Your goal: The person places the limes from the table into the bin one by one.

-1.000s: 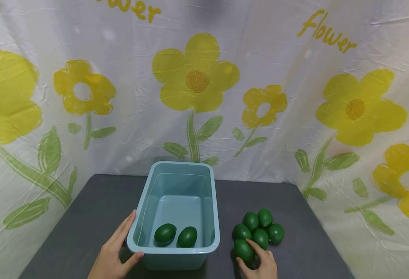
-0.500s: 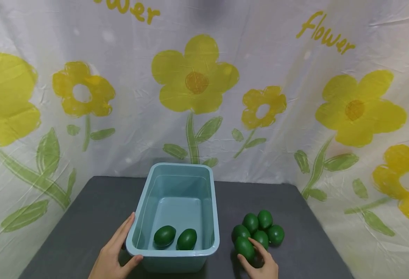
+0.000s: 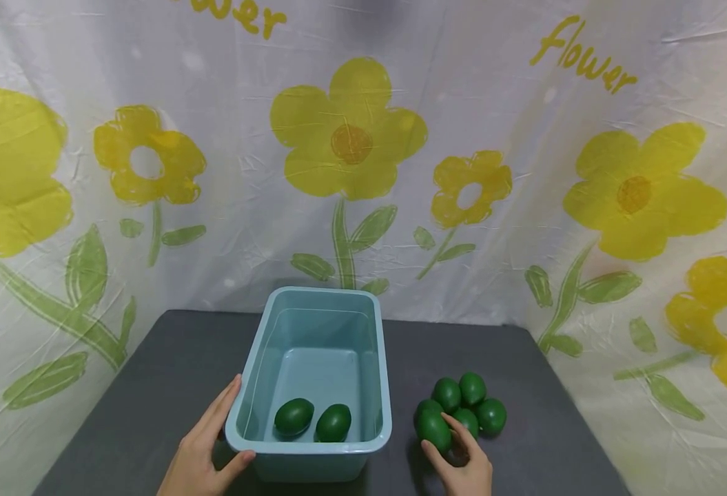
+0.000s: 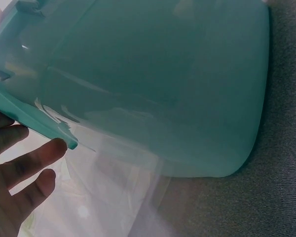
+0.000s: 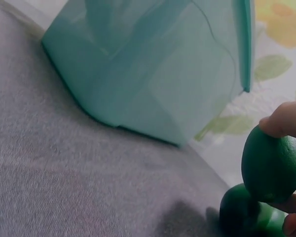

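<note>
A light blue plastic bin stands on the dark table with two green limes, a left lime and a right lime, near the front of its floor. My left hand rests at its near left corner, fingers extended along the side rim, thumb at the front rim. My right hand pinches a lime between thumb and fingers; in the right wrist view it sits above another lime. Several more limes lie clustered just beyond that hand, partly hidden by it and the held lime.
The dark cloth-covered table reaches back to a white curtain printed with yellow flowers, which also closes off both sides. The bin's right wall stands between the table's middle and the lime cluster.
The lime in my right hand has risen slightly away from the table and now overlaps the lime behind it more. My left hand and the bin have stayed in place.
</note>
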`<state>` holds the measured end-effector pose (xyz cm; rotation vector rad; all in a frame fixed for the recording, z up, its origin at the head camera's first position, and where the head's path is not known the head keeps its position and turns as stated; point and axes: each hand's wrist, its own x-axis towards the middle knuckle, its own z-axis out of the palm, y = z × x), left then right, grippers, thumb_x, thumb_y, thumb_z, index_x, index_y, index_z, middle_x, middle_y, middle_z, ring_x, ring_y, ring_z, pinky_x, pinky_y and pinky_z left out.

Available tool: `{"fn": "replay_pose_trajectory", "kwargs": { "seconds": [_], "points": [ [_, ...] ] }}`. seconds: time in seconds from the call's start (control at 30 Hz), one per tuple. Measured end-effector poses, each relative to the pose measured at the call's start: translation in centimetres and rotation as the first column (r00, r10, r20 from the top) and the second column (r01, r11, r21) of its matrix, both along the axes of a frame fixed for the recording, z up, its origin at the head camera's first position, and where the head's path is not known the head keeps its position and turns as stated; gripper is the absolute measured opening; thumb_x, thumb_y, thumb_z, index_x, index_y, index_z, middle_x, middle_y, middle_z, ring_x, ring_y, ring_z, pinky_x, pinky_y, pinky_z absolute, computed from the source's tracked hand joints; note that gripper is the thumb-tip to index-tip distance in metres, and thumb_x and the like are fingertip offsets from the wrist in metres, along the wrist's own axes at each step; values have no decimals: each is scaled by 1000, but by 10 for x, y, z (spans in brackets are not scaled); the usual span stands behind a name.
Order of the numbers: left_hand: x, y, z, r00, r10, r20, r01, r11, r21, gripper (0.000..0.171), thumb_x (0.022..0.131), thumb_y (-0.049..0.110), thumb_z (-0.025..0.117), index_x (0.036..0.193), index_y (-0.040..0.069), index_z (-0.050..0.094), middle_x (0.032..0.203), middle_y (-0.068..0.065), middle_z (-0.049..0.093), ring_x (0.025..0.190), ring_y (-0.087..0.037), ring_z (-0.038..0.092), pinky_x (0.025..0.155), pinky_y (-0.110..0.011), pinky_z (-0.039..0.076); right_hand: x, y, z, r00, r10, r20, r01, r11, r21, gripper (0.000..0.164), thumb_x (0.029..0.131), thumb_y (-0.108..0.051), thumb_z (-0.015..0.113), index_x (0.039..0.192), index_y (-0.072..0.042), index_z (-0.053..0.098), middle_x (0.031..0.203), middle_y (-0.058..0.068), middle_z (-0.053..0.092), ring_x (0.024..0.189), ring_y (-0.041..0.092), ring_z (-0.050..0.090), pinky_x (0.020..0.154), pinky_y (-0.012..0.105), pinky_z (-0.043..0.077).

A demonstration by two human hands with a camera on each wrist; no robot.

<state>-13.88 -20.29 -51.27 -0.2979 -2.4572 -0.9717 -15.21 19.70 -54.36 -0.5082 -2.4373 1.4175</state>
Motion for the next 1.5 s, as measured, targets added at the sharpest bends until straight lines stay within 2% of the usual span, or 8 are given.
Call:
{"fn": "replay_pose_trajectory", "kwargs": {
  "seconds": [0.17,0.3,0.57,0.77,0.97,1.13,1.3,1.5],
  "points": [
    [2,1,-2,1000,-1,-2,1,1000,-2,105,80,29,93,168,21,36,159,-18,52,117,-33,64,72,-33,61,0,-2,2,1000,-1,-15,1,999,-37,60,79,-38,95,134,-25,74,120,10,78,109,26,74,88,34,60],
    [1,1,-1,1000,2,-9,-2,1000,-3,106,79,30,93,168,22,35,160,-17,51,121,-35,63,77,-39,63,-2,-5,7,999,-4,-54,2,999,-39,60,80,-40,94,134,-24,74,114,9,79,105,25,74,87,40,61],
    [0,0,0,1000,2,-14,-2,1000,1,106,80,31,93,168,20,35,159,-19,51,121,-37,63,76,-43,64,-7,-9,16,995,-13,-101,10,999,-30,60,80,-39,94,135,-26,74,109,2,80,93,10,69,79,26,55],
    [-1,1,-2,1000,2,-24,-2,1000,15,105,80,29,92,168,19,35,159,-20,51,119,-36,63,74,-40,64,-9,-12,22,994,-23,-103,19,999,-40,61,80,-45,94,135,-29,74,112,1,80,96,11,72,83,27,55],
    [-1,2,-2,1000,1,-13,-1,1000,21,103,81,29,92,167,18,36,159,-22,51,120,-38,64,74,-42,64,-12,-14,27,992,-14,-122,6,998,-62,57,81,-41,93,134,-32,73,112,1,80,96,11,72,84,26,54],
    [-1,3,0,1000,3,14,-3,1000,25,102,83,31,90,168,17,35,158,-23,50,121,-39,65,74,-47,64,-14,-15,32,987,10,-162,-24,997,-79,56,83,-39,92,135,-32,72,121,3,77,102,12,71,85,32,57],
    [0,3,-1,1000,15,13,-15,1000,2,104,82,31,91,168,19,34,159,-20,51,125,-37,63,83,-52,62,-17,-17,36,982,13,-189,-30,996,-85,55,84,-35,93,135,-30,73,123,4,76,105,12,70,86,39,58],
    [-2,1,-4,1000,-1,2,1,999,35,104,83,29,91,169,22,33,160,-19,50,117,-33,64,72,-35,61,-22,-19,47,970,21,-242,-46,994,-99,55,84,-31,92,136,-30,72,123,5,76,103,7,68,85,33,58]
  ]
}}
